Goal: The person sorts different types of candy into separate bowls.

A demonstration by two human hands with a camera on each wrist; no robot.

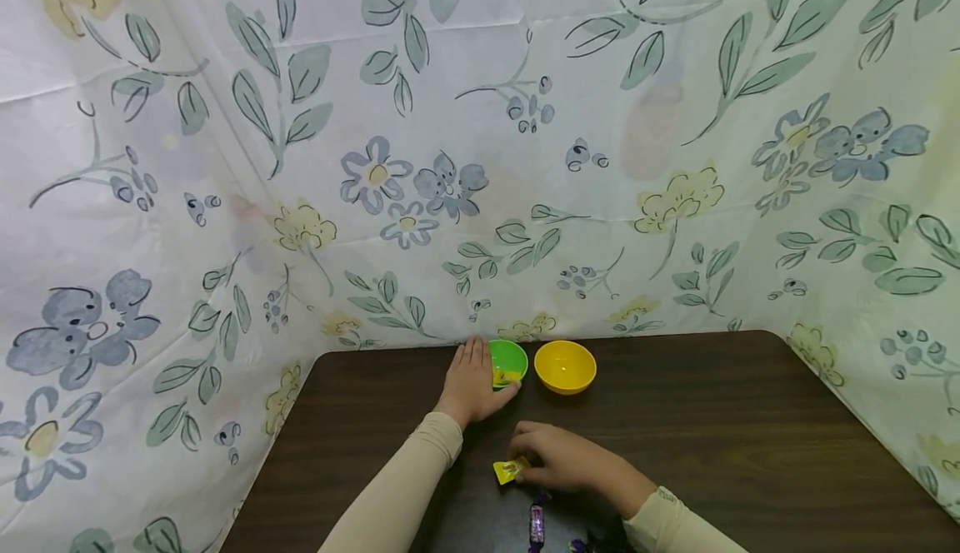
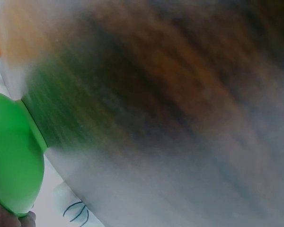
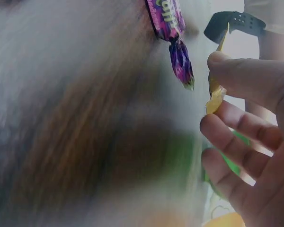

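Note:
In the head view, my left hand [image 1: 471, 382] rests against the left side of a small green bowl [image 1: 519, 355]. Its fingers lie straight along the bowl and its thumb reaches across the front. A yellow wrapper [image 1: 504, 377] shows inside that bowl. Closer to me, my right hand [image 1: 566, 457] pinches a yellow-wrapped candy [image 1: 507, 471] low over the table; the right wrist view shows this candy [image 3: 217, 98] between thumb and fingers. A purple-wrapped candy [image 1: 536, 525] lies just in front of the right hand.
Right of the green bowl stands a yellow bowl [image 1: 566, 368]. More dark purple wrapped candies [image 1: 579, 545] lie at the bottom edge, partly under the right forearm. The brown wooden table [image 1: 750, 436] ends at a flower-patterned cloth [image 1: 450, 120] behind the bowls.

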